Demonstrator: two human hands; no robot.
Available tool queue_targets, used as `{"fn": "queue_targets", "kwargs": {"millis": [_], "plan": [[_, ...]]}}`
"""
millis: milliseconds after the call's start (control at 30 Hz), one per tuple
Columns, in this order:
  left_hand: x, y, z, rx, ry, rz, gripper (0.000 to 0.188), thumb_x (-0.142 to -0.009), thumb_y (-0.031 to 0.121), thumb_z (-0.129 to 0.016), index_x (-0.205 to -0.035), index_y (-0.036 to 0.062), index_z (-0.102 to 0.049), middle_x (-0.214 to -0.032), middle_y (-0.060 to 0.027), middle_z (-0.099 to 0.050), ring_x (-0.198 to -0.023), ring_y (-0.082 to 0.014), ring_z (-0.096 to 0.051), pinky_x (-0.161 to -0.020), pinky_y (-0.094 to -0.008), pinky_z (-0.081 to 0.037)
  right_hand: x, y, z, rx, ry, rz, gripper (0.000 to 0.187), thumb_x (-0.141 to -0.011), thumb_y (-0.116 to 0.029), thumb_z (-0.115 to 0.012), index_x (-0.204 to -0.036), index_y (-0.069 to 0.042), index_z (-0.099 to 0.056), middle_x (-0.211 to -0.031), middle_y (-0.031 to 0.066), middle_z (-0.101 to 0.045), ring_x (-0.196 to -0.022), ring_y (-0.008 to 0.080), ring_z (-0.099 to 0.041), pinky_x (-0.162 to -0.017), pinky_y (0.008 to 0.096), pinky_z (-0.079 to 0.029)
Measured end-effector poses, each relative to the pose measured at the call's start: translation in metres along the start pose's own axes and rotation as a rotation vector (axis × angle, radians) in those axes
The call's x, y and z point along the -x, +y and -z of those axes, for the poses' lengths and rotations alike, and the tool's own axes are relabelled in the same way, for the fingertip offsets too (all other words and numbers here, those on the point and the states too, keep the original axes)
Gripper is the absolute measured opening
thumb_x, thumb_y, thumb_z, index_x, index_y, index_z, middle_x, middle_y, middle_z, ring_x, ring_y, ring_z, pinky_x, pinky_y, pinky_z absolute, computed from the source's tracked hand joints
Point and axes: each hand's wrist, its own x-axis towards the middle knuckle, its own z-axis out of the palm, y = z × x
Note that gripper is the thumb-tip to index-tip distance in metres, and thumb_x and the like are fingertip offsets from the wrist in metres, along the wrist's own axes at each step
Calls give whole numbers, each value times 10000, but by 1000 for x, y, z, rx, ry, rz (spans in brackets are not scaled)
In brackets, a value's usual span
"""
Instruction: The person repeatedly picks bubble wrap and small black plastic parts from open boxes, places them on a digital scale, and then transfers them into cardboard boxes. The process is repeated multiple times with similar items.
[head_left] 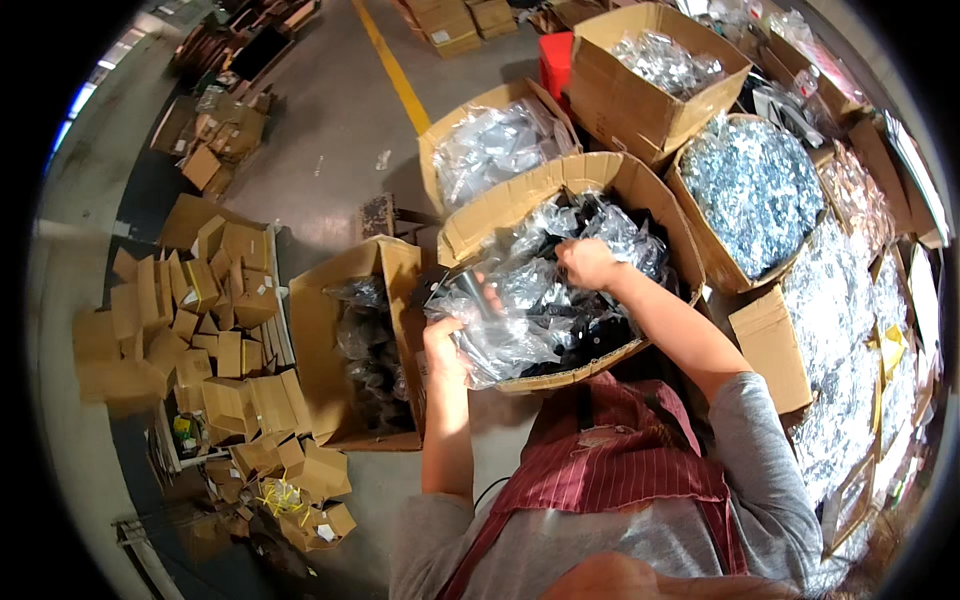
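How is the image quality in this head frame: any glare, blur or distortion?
Head view: strong fisheye bending with a dark rim; glare on the clear plastic bags in the cardboard box; left hand and right hand reasonably sharp; edges soft.

Left hand is gripping a clear plastic bag of dark parts at the near rim of the large cardboard box; right hand is reaching into the same box, fingers closing on another clear bag in the pile. A narrower open box of bagged parts is standing just left of it, and small folded cartons are lying stacked further left on the floor. Boxes of shiny bagged pieces are crowding the right side.
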Motion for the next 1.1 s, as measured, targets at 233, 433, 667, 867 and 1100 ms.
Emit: {"fn": "queue_targets", "kwargs": {"millis": [233,433,667,867,1100], "plan": [[-15,-12,-8,87,33,61,594,-762,75,-545,-1335,-62,-474,-1151,-179,-625,-1085,-295,-605,-977,-370,-495,23,3,60,-304,628,-278,135,-912,-183,-558,-900,-49,-549,-925,144,-611,-819,387,-631,-681,465,-508],[-16,-36,-36,-173,60,258,590,-733,107,-500,-1304,-45,-510,-1273,-184,-582,-1156,-354,-583,-1054,-484,-439,102,-33,123,-177,978,-206,91,-854,-59,-643,-929,-57,-592,-821,101,-549,-663,317,-594,-571,394,-479],[-7,-131,-113,-324,-544,479,859,-846,440,-706,-1475,-4,-325,-1458,-133,-445,-1237,-204,-535,-1038,-357,-442,256,-64,168,335,1172,-243,345,-656,-71,-747,-981,-1,-655,-874,89,-631,-637,208,-589,-563,307,-472],[62,-254,-202,-522,-1052,495,690,-864,330,-675,-1395,-7,-391,-1352,-114,-507,-1131,-183,-574,-962,-322,-466,424,-121,136,364,1182,-424,304,-674,-65,-686,-974,-30,-660,-884,79,-639,-669,206,-617,-607,309,-503],[201,-392,-259,-711,-1675,-112,492,-856,211,-660,-1266,-17,-512,-1212,-103,-591,-1029,-191,-609,-886,-320,-487,619,-225,62,-365,1626,-831,296,-1001,-159,-523,-1199,35,-623,-1136,143,-648,-1033,209,-623,-922,300,-476]]}}
